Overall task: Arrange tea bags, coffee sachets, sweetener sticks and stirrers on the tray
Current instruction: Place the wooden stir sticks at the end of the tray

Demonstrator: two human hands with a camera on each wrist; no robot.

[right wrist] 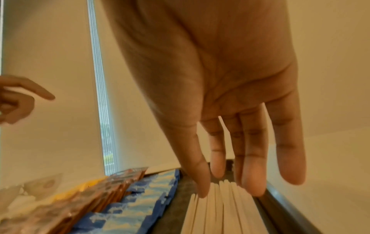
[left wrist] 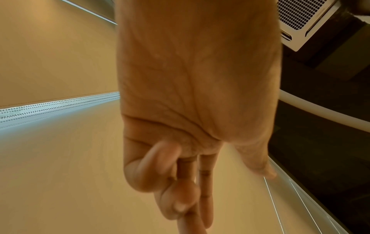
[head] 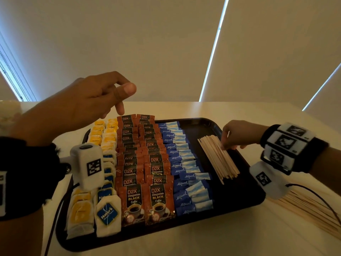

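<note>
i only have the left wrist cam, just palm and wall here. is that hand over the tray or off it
observer: The left hand is raised over the far end of the coffee sachets, loosely curled and holding nothing.
operator: ok and the right one
observer: The right hand rests straight fingers on the stirrers lying on the tray.
operator: any stirrers not on the tray
observer: Yes, a loose pile lies on the table beside the tray's right edge.
</note>
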